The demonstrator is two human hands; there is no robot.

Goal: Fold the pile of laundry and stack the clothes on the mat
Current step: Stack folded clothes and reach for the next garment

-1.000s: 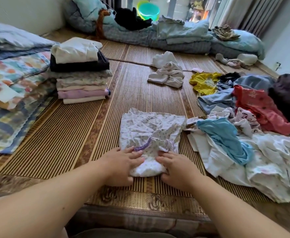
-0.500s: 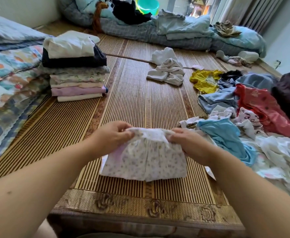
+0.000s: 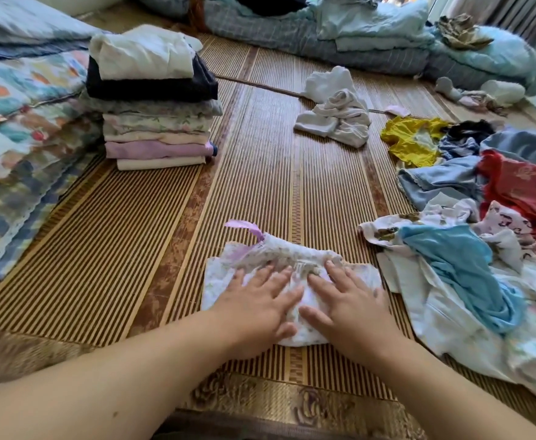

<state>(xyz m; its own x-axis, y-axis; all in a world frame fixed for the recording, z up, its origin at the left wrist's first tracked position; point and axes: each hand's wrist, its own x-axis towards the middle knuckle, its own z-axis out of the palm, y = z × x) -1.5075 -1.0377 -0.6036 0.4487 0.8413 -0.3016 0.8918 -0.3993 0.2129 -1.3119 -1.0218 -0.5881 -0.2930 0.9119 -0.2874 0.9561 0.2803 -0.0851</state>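
At the far left, patterned quilts (image 3: pixel 16 122) lie along the edge of the striped woven mat (image 3: pixel 260 173). Just right of them, a stack of folded clothes (image 3: pixel 155 100) stands on the mat, a cream piece on top, a dark one under it, then floral, pink and pale layers.

Near the middle, a small floral garment (image 3: pixel 279 258) lies folded flat on the mat, a lilac ribbon (image 3: pixel 244 227) poking out at its far left corner. The left hand (image 3: pixel 257 300) presses on its left half, fingers straight and spread apart. The right hand (image 3: pixel 346 300) presses on its right half in the same way, fingers straight and slightly apart. The thumbs lie close to each other, not touching.

Farther off, right of centre, a crumpled white garment (image 3: pixel 336 112) sits alone on the mat. At the right, the unfolded laundry pile (image 3: pixel 482 249) spreads out: a yellow piece (image 3: pixel 409 138) at the far end, a red one (image 3: pixel 526 192) beside grey-blue cloth, and a bright blue garment (image 3: pixel 460 265) lying over white fabric nearest the right hand. Bedding (image 3: pixel 371 33) runs along the far edge.
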